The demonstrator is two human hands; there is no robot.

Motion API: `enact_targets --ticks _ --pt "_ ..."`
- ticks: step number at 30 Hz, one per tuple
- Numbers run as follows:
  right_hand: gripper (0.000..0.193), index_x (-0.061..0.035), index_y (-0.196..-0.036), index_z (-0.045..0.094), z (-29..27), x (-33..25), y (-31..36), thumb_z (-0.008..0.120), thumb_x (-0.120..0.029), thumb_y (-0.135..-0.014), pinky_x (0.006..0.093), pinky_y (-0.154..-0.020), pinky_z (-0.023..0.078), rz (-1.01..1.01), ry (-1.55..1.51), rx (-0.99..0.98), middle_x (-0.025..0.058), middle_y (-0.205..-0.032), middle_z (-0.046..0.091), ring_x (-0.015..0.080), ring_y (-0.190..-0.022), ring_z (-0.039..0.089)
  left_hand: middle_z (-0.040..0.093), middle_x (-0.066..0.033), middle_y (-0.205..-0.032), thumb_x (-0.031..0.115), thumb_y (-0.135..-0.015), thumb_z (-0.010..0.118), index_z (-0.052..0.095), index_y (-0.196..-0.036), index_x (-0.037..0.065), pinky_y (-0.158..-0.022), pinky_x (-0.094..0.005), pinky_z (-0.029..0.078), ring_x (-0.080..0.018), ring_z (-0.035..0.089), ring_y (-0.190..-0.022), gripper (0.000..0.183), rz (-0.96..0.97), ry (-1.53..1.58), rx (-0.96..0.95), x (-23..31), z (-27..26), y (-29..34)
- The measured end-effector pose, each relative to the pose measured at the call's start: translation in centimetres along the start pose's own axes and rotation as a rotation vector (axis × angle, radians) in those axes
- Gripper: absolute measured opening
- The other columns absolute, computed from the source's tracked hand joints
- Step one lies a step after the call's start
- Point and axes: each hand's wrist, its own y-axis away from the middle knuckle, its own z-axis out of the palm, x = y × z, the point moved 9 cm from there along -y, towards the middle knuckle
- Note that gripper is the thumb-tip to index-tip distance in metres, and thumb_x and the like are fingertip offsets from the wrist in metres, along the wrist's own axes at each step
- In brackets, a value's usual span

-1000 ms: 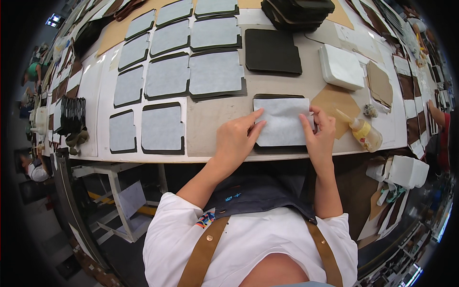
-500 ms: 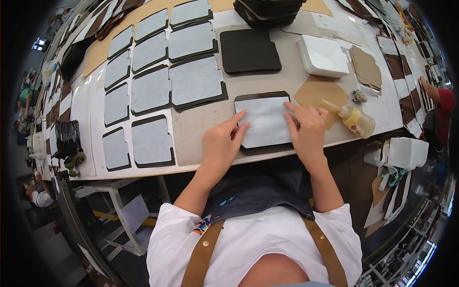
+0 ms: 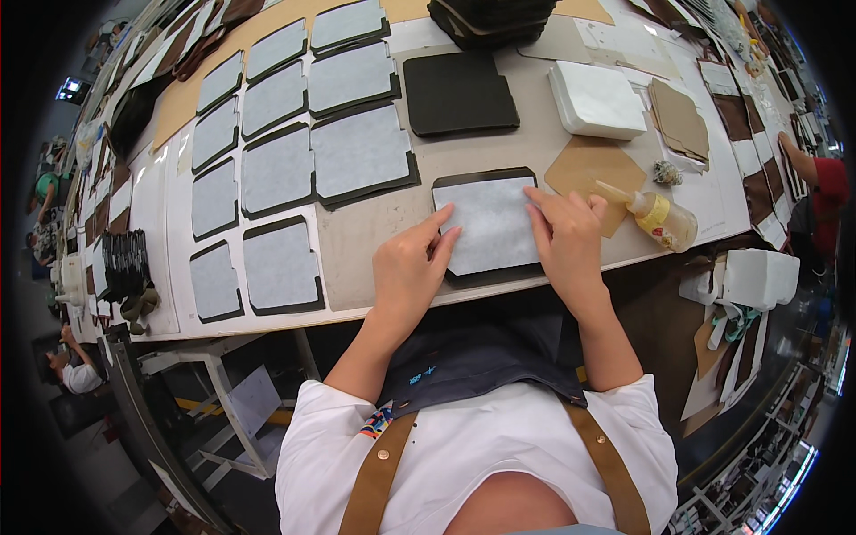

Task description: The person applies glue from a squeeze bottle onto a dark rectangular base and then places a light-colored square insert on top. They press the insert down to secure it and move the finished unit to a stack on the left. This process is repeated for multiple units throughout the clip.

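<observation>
In front of me a pale white sheet (image 3: 488,227) lies on a black panel (image 3: 481,178), whose dark margin shows most along the far and near edges. My left hand (image 3: 410,267) touches the sheet's left edge with index finger and thumb spread apart. At the right edge, my right hand (image 3: 569,234) rests its index fingertip near the far corner, with the thumb lower down. Neither hand grips the sheet. A squeeze bottle with a long nozzle and yellow label (image 3: 662,219) lies tilted just right of my right hand, its nozzle over a tan card (image 3: 584,165).
Several black panels topped with pale sheets (image 3: 278,169) lie in rows at left. A bare black panel (image 3: 459,94), a dark stack (image 3: 490,20), a white sheet stack (image 3: 599,100) and brown cards (image 3: 678,123) are farther back. Another person's red-sleeved arm (image 3: 829,183) reaches in at far right.
My hands and the sheet stay nearly in place; the right hand's outer fingers shift slightly. The whole view moves a little.
</observation>
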Motion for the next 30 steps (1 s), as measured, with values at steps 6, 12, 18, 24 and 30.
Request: enact_targets --ticks 6,12,18,24,30 --pt "0.019 -0.0058 -0.108 0.074 0.2 -0.2 0.1 0.069 -0.006 -0.090 0.0384 -0.080 0.034 -0.013 0.048 -0.013 0.0051 -0.077 0.066 0.0221 -0.070 0.053 0.064 -0.0097 -0.067 0.015 -0.090 0.076 0.075 -0.119 0.008 -0.055 -0.0355 0.047 -0.0234 0.061 -0.057 0.031 0.009 -0.030 -0.021 0.2 0.0 0.0" --pt "0.019 -0.0055 -0.107 0.074 0.2 -0.5 0.0 0.071 -0.006 -0.088 0.0393 -0.081 0.035 -0.036 0.098 -0.013 0.0054 -0.075 0.065 0.0228 -0.071 0.055 0.065 -0.0099 -0.068 0.016 -0.090 0.075 0.074 -0.119 0.007 -0.056 -0.0359 0.048 -0.0238 0.062 -0.058 0.030 0.015 -0.043 -0.032 0.1 0.2 0.1" --pt "0.022 -0.0049 -0.107 0.074 0.2 -0.4 -0.1 0.074 -0.006 -0.085 0.0398 -0.081 0.036 -0.039 0.069 -0.018 0.0053 -0.072 0.064 0.0237 -0.073 0.057 0.065 -0.0100 -0.068 0.017 -0.090 0.075 0.074 -0.120 0.008 -0.056 -0.0364 0.047 -0.0243 0.062 -0.059 0.031 0.044 -0.046 -0.014 0.2 0.0 0.1" --pt "0.024 -0.0049 -0.109 0.074 0.2 0.5 -0.2 0.075 -0.009 -0.086 0.0393 -0.084 0.036 0.021 -0.024 -0.099 0.0048 -0.070 0.063 0.0230 -0.072 0.056 0.072 -0.0124 -0.080 0.017 -0.093 0.070 0.077 -0.113 0.011 -0.058 -0.0360 0.048 -0.0274 0.063 -0.061 0.022 -0.067 0.016 -0.063 -1.1 -1.0 -0.6" --pt "0.026 -0.0048 -0.113 0.075 0.4 0.7 -0.1 0.075 -0.011 -0.088 0.0390 -0.084 0.036 0.061 -0.019 -0.151 0.0054 -0.069 0.062 0.0222 -0.072 0.055 0.059 -0.0066 -0.068 0.017 -0.092 0.073 0.077 -0.111 0.010 -0.056 -0.0292 0.042 -0.0137 0.048 -0.058 0.021 -0.044 0.034 -0.065 -0.9 -1.2 -0.9"
